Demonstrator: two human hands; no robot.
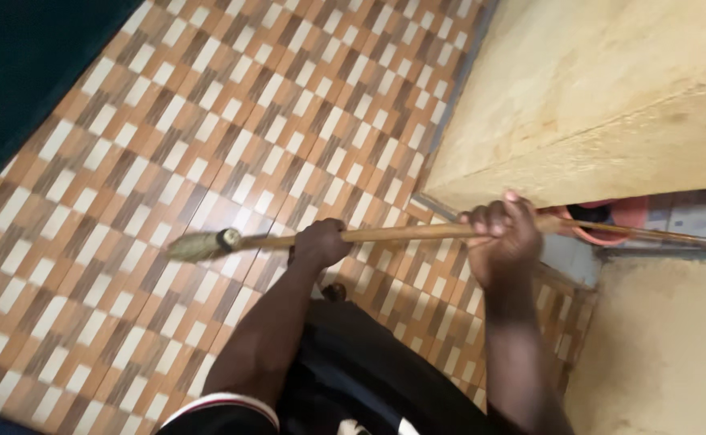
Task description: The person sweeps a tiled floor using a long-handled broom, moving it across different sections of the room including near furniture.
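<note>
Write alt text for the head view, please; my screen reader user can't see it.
A person's left hand and right hand grip a long wooden broom held level over a brown-and-cream patterned tile floor, bristles to the left. A pale wooden panel stands at upper right.

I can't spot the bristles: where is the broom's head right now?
In the head view, the broom's head lies left of centre on the patterned tile floor, just beyond the left hand.

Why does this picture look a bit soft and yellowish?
Head view: warm indoor light tints everything; the broom head is blurred, the left hand and right hand slightly soft; faint glare on the tiled floor; the upper-left corner is dark.
</note>
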